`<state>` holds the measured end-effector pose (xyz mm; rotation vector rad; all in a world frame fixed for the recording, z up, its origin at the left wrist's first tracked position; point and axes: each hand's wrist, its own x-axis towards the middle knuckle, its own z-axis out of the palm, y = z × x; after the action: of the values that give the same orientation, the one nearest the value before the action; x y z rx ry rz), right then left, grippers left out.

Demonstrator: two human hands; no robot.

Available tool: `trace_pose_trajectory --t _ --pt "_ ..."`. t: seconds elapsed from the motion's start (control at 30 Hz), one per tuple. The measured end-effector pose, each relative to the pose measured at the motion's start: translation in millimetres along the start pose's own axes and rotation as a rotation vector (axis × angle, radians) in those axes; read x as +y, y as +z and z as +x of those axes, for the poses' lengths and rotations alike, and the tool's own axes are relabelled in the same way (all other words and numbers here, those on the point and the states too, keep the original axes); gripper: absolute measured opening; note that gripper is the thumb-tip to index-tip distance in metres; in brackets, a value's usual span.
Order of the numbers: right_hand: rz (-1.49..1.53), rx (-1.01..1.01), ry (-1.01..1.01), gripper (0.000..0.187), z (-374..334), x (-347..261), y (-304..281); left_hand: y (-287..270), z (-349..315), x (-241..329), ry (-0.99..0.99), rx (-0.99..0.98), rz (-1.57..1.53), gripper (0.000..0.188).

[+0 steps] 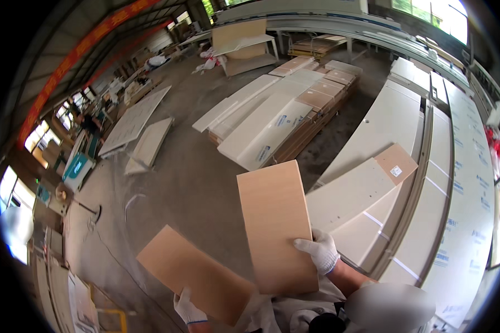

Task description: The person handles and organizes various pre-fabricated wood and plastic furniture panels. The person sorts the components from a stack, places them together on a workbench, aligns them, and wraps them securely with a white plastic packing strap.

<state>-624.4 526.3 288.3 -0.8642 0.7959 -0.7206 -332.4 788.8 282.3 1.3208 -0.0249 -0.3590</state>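
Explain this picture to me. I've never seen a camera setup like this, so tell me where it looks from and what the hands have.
There is no robot here. A person wears a wide fisheye camera on the head, looking down, which is why straight edges bend near the dark rim. Left in the picture is the person's left.

The left hand and right hand wear white gloves. The left hand holds a tilted brown board; the right holds a more upright rectangular brown panel by its right edge.

Beyond them, a stack of panels stands over the workshop floor. At right, a pale plank with a brown end lies across long pale panels.
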Motion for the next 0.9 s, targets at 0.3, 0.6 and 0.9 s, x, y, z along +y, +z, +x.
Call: trace_pose_trajectory --t 0.3,0.6,0.9 --pt "0.095 0.295 -0.032 0.04 193 -30 98 51 300 -13 -0.078 -0.059 0.044 0.033" --pt "0.11 0.729 -0.089 0.036 358 -26 112 272 544 -79 -0.157 -0.264 0.282 0.039" --pt "0.096 0.836 -0.068 0.032 581 -60 -18 544 645 -249 -0.136 -0.849 0.786 0.032"
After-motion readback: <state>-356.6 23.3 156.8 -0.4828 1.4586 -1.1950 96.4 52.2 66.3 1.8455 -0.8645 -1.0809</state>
